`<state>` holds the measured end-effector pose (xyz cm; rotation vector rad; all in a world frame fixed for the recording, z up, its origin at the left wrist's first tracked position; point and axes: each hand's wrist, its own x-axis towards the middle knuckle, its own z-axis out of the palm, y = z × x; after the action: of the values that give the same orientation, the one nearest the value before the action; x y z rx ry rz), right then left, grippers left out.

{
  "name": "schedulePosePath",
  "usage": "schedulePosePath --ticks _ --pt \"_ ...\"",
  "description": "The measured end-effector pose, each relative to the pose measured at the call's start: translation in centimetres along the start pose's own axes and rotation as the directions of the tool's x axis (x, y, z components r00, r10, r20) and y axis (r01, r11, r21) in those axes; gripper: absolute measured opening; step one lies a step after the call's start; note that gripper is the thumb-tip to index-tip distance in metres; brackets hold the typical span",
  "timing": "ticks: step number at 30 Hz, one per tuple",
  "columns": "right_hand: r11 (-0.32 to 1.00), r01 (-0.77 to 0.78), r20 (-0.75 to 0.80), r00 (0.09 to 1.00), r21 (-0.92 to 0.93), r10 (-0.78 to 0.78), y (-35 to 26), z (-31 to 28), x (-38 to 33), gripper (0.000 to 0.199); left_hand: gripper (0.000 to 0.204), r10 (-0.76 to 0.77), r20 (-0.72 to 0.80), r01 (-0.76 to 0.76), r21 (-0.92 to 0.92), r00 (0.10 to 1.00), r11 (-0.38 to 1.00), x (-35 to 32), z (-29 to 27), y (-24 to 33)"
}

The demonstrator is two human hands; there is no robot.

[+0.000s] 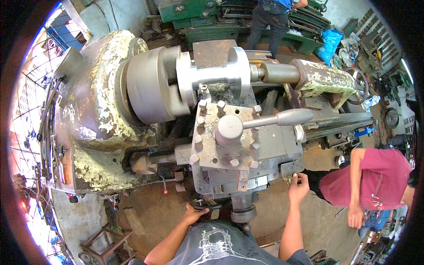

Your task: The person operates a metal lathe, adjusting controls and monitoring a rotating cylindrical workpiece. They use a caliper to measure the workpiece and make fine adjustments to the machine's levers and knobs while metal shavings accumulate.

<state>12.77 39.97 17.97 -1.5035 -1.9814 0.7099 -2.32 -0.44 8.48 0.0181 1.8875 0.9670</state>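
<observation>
- The left hand [195,213] rests on a dark handwheel [206,205] at the front of the lathe carriage [229,185], fingers curled over its rim and closed on it.
- The right hand [299,185] reaches up to a small crank handle [289,178] at the lower right corner of the carriage; the fingers pinch together around it, though the grip itself is too small to see clearly.
- Above both hands sits the square tool post [247,145], studded with bolt heads, with a long locking lever [282,118] pointing right.
- A stepped grey workpiece [212,75] lies held between the big chuck [150,84] on the left and the tailstock [318,77] on the right, just behind the tool post.
- Metal chips [225,92] lie beneath the workpiece.
- The headstock [95,123] shows flaking pale paint.
- A person in a maroon shirt [380,179] bends over just right of the right hand, apart from it.
- Another person in dark trousers [269,22] stands at a green machine [198,15] behind.
</observation>
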Motion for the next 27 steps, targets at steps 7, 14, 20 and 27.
schedulePosePath --ticks 7,14,20,27 --pt "0.998 0.064 -0.017 0.998 -0.019 -0.064 0.0 0.0 0.1 0.012 0.059 -0.007 -0.054 0.008 0.011 0.999 1.0 -0.7 -0.1 1.2" --pt "0.997 0.074 -0.015 0.997 -0.033 -0.074 -0.2 -0.1 0.1 0.013 0.056 0.042 -0.055 -0.043 -0.02 0.998 0.999 -0.5 -0.4 0.6" --pt "0.998 0.056 -0.004 0.998 -0.024 -0.057 0.1 -0.1 0.2 0.014 0.065 0.026 0.165 -0.018 -0.05 0.986 0.999 2.8 -1.2 -3.9" --pt "1.0 0.015 0.009 1.0 0.009 -0.015 0.4 0.0 0.2 0.014 0.099 -0.095 -0.073 0.09 -0.069 0.993 0.994 -0.2 0.8 -1.1"
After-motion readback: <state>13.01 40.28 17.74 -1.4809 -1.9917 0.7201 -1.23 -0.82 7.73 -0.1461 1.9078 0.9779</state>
